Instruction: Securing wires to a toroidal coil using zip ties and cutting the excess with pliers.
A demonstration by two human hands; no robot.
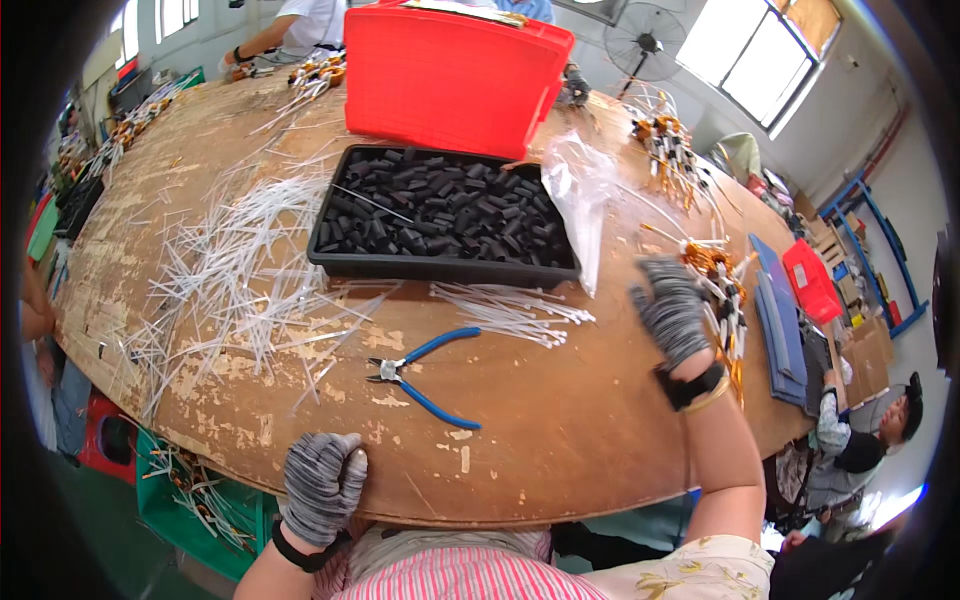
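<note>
My right hand (pixel 672 310), in a grey striped knit glove, is over the right side of the table beside a bundle of white wires with orange coils (pixel 712 265). Its fingers are stretched out and slightly blurred, with nothing seen in them. My left hand (pixel 325 485), gloved alike, rests at the near table edge with fingers curled in and nothing showing in them. Between the hands lie blue-handled cutting pliers (pixel 425 378), jaws apart and pointing left. Beyond them is a small row of white cable ties (pixel 510 312).
A black tray (pixel 440 268) full of short black tubes stands mid-table, a red bin (pixel 455 80) behind it and a plastic bag (pixel 580 190) at its right. Loose cable ties (pixel 240 260) spread leftward. A green crate (pixel 190 510) sits below the left edge. Other people are around the table.
</note>
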